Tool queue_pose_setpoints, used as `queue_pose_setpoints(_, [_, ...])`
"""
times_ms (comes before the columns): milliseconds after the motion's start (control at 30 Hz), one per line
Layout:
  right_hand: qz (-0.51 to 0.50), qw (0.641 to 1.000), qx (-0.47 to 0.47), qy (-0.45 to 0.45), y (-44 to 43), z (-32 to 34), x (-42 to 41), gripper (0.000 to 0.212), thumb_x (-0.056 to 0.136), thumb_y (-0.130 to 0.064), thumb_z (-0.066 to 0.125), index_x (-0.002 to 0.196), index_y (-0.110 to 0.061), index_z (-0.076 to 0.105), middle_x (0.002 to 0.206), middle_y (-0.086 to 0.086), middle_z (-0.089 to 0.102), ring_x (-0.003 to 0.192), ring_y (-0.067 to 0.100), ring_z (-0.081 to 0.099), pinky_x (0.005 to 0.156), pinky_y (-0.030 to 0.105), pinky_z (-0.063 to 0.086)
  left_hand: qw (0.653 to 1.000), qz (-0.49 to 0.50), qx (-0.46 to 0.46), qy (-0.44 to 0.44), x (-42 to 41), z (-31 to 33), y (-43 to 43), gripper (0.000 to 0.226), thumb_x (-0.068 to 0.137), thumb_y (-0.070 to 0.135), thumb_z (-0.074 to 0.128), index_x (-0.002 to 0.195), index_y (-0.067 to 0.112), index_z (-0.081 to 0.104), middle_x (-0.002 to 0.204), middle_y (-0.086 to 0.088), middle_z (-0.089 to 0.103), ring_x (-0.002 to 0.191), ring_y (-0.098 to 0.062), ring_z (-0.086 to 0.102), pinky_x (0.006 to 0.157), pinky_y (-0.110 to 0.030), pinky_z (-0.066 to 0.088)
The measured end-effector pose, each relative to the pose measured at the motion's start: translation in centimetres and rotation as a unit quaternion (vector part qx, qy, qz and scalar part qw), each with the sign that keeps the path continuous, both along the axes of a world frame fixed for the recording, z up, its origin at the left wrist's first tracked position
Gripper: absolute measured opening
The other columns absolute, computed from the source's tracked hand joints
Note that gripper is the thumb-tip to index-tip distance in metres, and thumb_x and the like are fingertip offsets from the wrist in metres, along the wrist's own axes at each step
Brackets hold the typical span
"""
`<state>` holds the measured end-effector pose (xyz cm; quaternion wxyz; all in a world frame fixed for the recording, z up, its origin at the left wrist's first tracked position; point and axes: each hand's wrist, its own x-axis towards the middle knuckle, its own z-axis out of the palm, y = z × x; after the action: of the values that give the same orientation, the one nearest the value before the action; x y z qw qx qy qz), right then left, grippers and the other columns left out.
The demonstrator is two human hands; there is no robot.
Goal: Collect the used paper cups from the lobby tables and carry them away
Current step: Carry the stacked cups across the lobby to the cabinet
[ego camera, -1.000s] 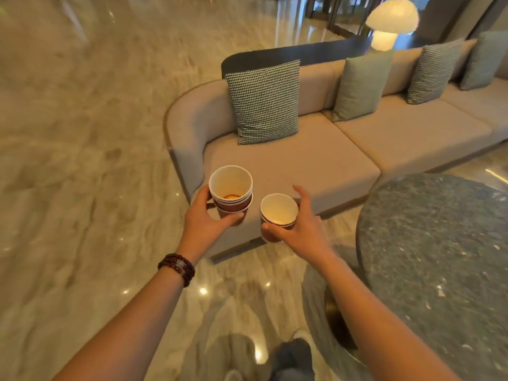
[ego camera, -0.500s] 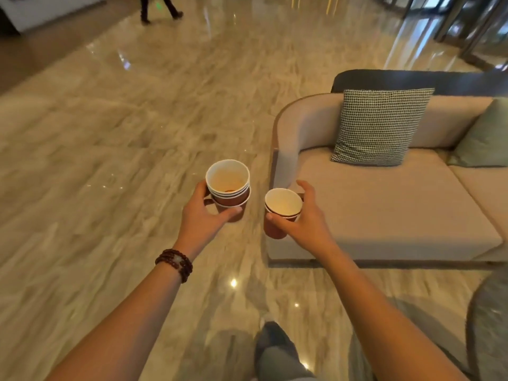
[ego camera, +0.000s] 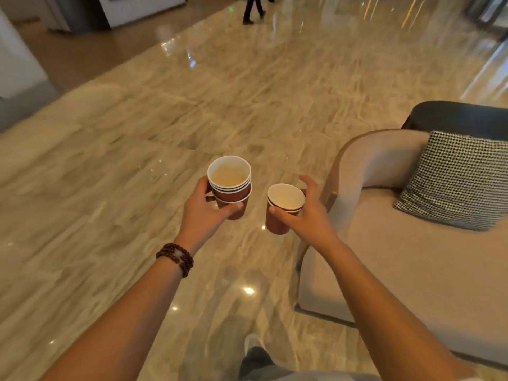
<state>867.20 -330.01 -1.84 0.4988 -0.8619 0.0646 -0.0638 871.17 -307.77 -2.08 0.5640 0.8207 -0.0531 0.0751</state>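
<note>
My left hand (ego camera: 204,213) grips a stack of several nested red paper cups (ego camera: 230,185) with white insides; a little brownish residue shows in the top one. My right hand (ego camera: 305,215) holds a smaller stack of two red paper cups (ego camera: 283,209), fingers wrapped round the side. Both stacks are held upright at chest height, side by side and apart, above the marble floor. A dark bead bracelet (ego camera: 176,258) sits on my left wrist.
A beige curved sofa (ego camera: 412,265) with a houndstooth cushion (ego camera: 456,177) stands close on the right. Polished marble floor (ego camera: 137,160) stretches ahead and left. A person's legs (ego camera: 253,9) walk at the far top. A white wall corner (ego camera: 16,64) is at the far left.
The view has swung left: the round stone table and the sofa's other cushions have left the frame, and open floor now lies ahead. Both hands keep their cups.
</note>
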Motion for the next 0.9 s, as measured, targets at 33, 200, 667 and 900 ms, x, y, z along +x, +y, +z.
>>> queue_pose_setpoints(33, [0.000, 1.000, -0.002, -0.001, -0.1, 0.1, 1.1, 0.102, 0.052, -0.072, 0.068, 0.135, -0.041, 0.019, 0.119, -0.004, 0.050, 0.114, 0.023, 0.052, 0.097, 0.047, 0.044, 1.000, 0.001, 0.001, 0.001, 1.1, 0.1, 0.0, 0.071, 0.061, 0.031, 0.088, 0.118, 0.037, 0.046, 0.107, 0.029, 0.056, 0.092, 0.018, 0.053, 0.070, 0.000, 0.040])
queue_pose_setpoints(200, [0.023, 1.000, -0.003, -0.007, -0.1, 0.4, 8.6, 0.094, 0.055, -0.069, 0.069, 0.131, -0.045, 0.019, 0.121, -0.002, 0.052, 0.114, 0.022, 0.052, 0.099, 0.051, 0.042, 1.000, 0.024, -0.004, -0.002, 8.2, 0.2, 0.2, 0.069, 0.061, 0.032, 0.087, 0.118, 0.033, 0.049, 0.108, 0.025, 0.056, 0.093, 0.016, 0.054, 0.071, -0.001, 0.041])
queue_pose_setpoints(667, [0.003, 1.000, 0.001, 0.016, 0.7, -2.1, 29.5, 0.099, 0.055, -0.068, 0.069, 0.136, -0.040, 0.019, 0.117, -0.004, 0.050, 0.111, 0.021, 0.053, 0.097, 0.045, 0.045, 1.000, -0.006, -0.016, 0.005, 30.3, -1.9, 1.2, 0.073, 0.062, 0.033, 0.086, 0.125, 0.031, 0.049, 0.111, 0.027, 0.055, 0.096, 0.010, 0.056, 0.069, -0.002, 0.041])
queue_pose_setpoints(900, [-0.046, 0.999, 0.021, 0.016, 2.2, -1.4, 44.3, 0.096, 0.064, -0.057, 0.075, 0.138, -0.036, 0.019, 0.116, -0.005, 0.050, 0.110, 0.020, 0.054, 0.099, 0.049, 0.042, 0.999, -0.048, -0.004, 0.010, 46.9, 0.4, 2.4, 0.072, 0.064, 0.031, 0.086, 0.123, 0.034, 0.046, 0.109, 0.029, 0.054, 0.096, 0.009, 0.054, 0.074, -0.009, 0.041])
